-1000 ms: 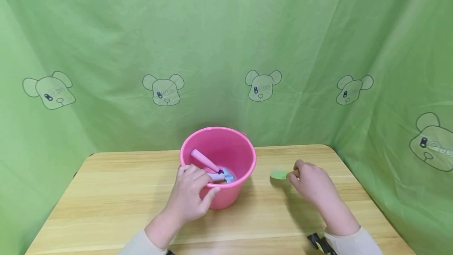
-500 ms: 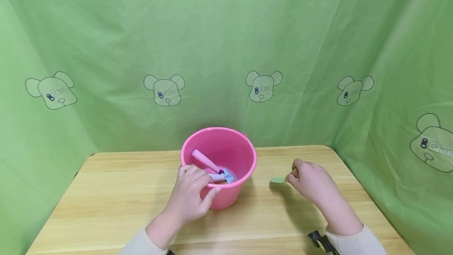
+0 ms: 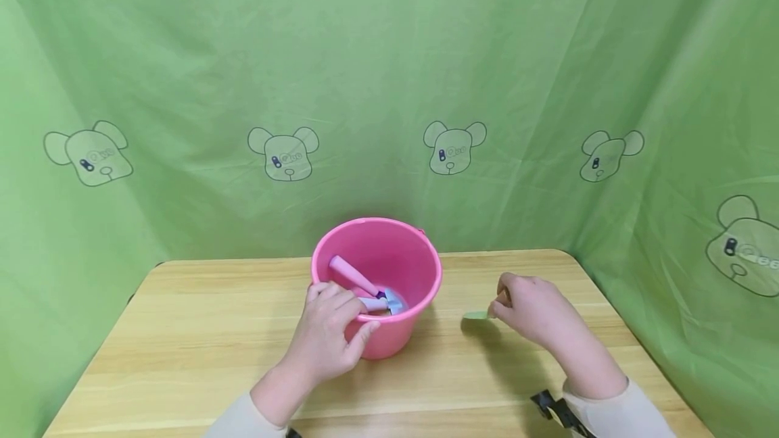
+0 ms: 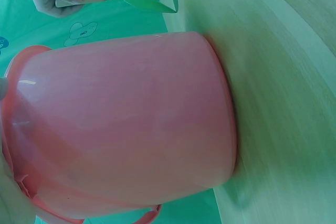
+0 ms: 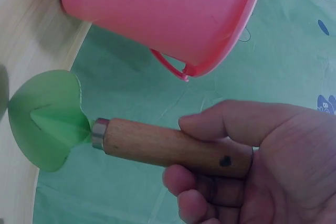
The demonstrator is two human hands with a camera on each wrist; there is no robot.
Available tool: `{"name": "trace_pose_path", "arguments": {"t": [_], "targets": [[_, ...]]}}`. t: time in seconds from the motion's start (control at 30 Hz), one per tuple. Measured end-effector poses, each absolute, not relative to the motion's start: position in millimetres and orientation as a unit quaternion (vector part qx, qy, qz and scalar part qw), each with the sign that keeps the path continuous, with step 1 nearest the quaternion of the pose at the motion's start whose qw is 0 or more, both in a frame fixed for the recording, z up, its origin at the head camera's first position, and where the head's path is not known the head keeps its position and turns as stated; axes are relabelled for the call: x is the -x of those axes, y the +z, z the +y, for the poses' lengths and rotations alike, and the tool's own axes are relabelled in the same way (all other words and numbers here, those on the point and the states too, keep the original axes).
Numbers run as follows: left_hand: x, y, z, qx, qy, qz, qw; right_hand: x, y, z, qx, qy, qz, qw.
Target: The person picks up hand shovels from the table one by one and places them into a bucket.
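Plain, pale off-white sleeves [image 3: 621,414] end at the wrists, leaving the left hand [image 3: 327,331] and right hand [image 3: 535,309] bare. A black, angular fitting [image 3: 566,414] sits at the right cuff; beside the left, only a dark tip [image 3: 293,433] shows.

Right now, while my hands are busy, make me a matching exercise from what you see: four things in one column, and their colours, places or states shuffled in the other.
Things:
1. bucket
2. trowel
3. left hand
4. curtain

Descriptions:
A. gripping the bucket
B. green, hanging behind the table
C. pink, on the table
D. wooden-handled, held in the right hand

Right pairs: 1-C, 2-D, 3-A, 4-B.
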State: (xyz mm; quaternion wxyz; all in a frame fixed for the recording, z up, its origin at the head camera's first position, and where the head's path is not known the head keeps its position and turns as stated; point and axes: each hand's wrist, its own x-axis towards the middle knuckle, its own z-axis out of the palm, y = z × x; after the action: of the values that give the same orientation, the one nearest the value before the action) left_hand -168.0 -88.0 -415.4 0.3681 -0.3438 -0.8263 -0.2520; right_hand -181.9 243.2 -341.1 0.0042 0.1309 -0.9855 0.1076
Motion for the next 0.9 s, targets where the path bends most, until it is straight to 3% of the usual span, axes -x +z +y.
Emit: {"name": "trace_pose_path", "arguments": {"t": [0.6, 0.9], "targets": [[168, -415, -88, 0.352, -0.253, -0.821, 0.372, 187, -327, 238, -0.149, 0.134, -0.978, -0.062], [169, -414, -88, 0.351, -0.252, -0.821, 0.373, 190, -315, 238, -0.178, 0.138, -0.972, -0.069]]}}
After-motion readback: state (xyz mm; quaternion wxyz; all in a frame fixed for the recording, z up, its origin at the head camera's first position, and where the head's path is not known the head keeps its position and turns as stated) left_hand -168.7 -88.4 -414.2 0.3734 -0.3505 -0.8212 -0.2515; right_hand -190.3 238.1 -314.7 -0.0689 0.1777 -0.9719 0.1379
